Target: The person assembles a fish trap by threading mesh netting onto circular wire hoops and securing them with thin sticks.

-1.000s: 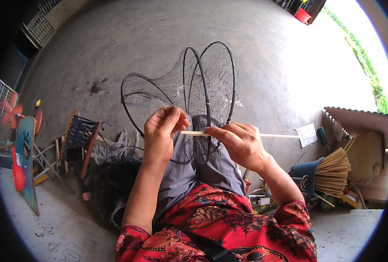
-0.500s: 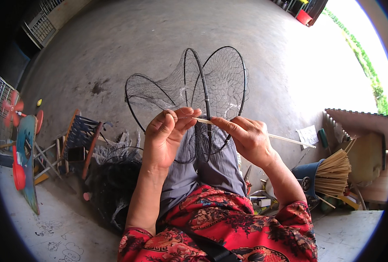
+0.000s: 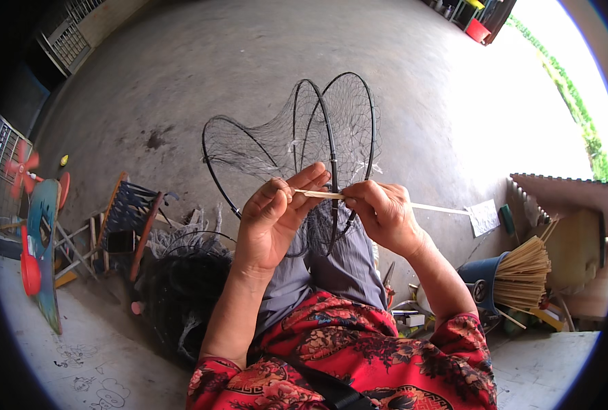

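Observation:
My right hand (image 3: 389, 212) grips a long, pale bamboo stick (image 3: 324, 195) between thumb and fingers. Its pointed front end reaches left to my left hand, and its thin tail sticks out to the right behind my wrist. The thumb and forefinger of my left hand (image 3: 266, 225) are pinched by the stick's tip, seemingly on a thin thread; the other fingers are raised. A netted trap of dark mesh (image 3: 256, 147) on black hoops (image 3: 332, 143) stands over my knees. One hoop passes behind the stick, between my hands.
At left, a dark heap of netting (image 3: 181, 294) lies beside a folding chair (image 3: 123, 222) and a fan with red blades (image 3: 22, 167). At right stand a blue bucket (image 3: 480, 273) of bamboo sticks (image 3: 522, 273) and a brown box (image 3: 557, 198). Scissors (image 3: 388, 280) lie by my right knee.
The stick's tip has come left to my left fingers, and its tail shows less length on the right. My left hand and the hooped net have shifted slightly right.

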